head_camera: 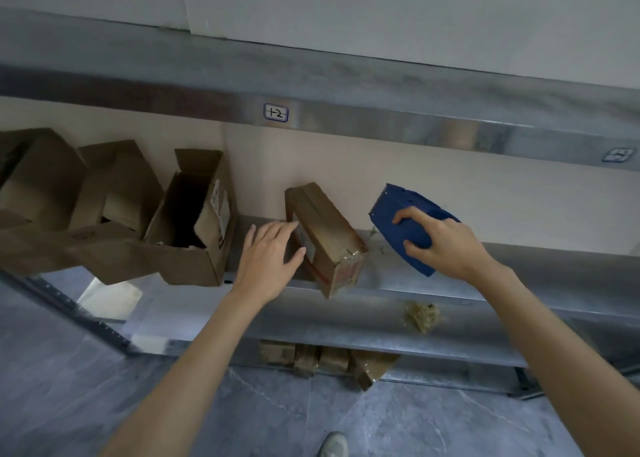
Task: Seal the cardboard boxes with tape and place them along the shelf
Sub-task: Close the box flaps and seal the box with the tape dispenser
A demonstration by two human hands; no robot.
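Note:
A narrow taped cardboard box (329,235) lies on the metal shelf (450,280), reaching from the wall to the front edge. My left hand (268,259) rests flat against its left side, fingers straight. My right hand (440,240) grips a blue tape dispenser (403,226), held above the shelf just right of the box. An open cardboard box (194,221) with raised flaps stands to the left. Further left sit more open boxes (69,193).
An upper shelf (311,89) with a label runs overhead. A crumpled wad of used tape (421,316) sticks to the shelf's front lip. Several small boxes (325,359) lie under the shelf on the grey floor. A shoe (334,444) shows at the bottom.

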